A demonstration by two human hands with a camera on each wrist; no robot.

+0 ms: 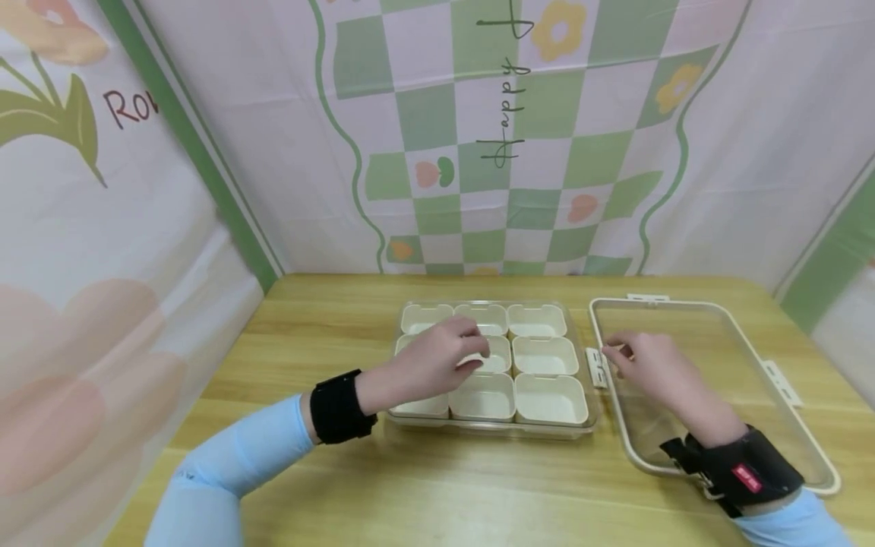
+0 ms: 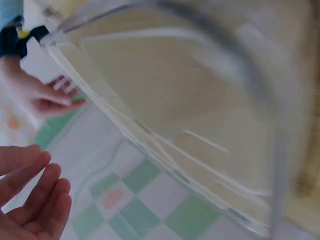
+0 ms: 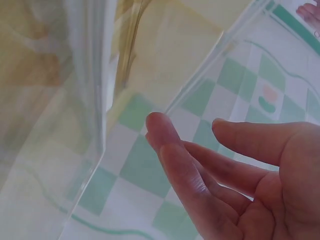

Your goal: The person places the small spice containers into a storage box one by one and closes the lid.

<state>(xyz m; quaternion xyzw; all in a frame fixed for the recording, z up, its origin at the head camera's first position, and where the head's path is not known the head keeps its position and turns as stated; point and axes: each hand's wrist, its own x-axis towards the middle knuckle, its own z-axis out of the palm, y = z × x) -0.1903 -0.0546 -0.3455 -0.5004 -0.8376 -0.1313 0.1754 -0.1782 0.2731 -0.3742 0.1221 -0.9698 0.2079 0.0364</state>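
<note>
My left hand (image 1: pixel 434 361) is over the middle of a clear storage box (image 1: pixel 488 429), its fingers loosely bent with nothing between them. The box holds several cream compartment cups (image 1: pixel 551 399) in rows, and the hand and wrist cover some of them. In the left wrist view, the fingers (image 2: pixel 42 200) are relaxed beside the box. To the right lies a clear lid (image 1: pixel 711 308) with a pale rim and white clip latches. My right hand (image 1: pixel 652 372) is above the lid's left edge, near a latch (image 1: pixel 596 368). The right wrist view shows its thumb and fingers apart, holding nothing.
The box and lid rest side by side on a wooden table (image 1: pixel 307 327). Behind stands a printed cloth (image 1: pixel 424 121) with green checks and flowers, and another patterned cloth (image 1: pixel 123 228) hangs along the left side.
</note>
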